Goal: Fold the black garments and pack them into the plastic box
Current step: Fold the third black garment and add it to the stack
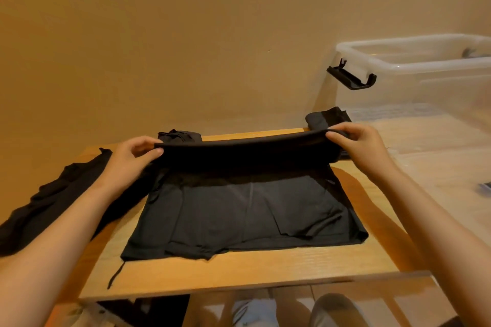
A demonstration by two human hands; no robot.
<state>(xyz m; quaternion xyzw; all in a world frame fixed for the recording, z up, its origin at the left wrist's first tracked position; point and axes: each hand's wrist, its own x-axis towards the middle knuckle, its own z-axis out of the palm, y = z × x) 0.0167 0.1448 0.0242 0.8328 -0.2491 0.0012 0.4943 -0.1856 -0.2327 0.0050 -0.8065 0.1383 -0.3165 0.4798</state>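
1. Both hands are pictured clamped on one black garment (239, 210): the left hand (132, 156) pinches its far left corner and the right hand (364, 146) its far right corner. The hands are held well apart, with the edge stretched taut between them.
2. Centre frame, the garment is spread on a wooden table (239, 273), its near part flat and its far edge raised above the board.
3. A crooked fold is judged the main risk: if one corner is set down ahead of the other, or a pinch slips on the thin cloth, the layers could be skewed or bunched.
4. Soft, matte, dark cloth is shown, faintly creased, with a cord (115, 276) trailing at lower left.
5. A second black garment (53, 202) is seen crumpled at the left, and two dark folded pieces (180, 137) at the table's far edge.
6. At upper right, the plastic box (425, 66) is seen, lid off, with a black latch (350, 78).
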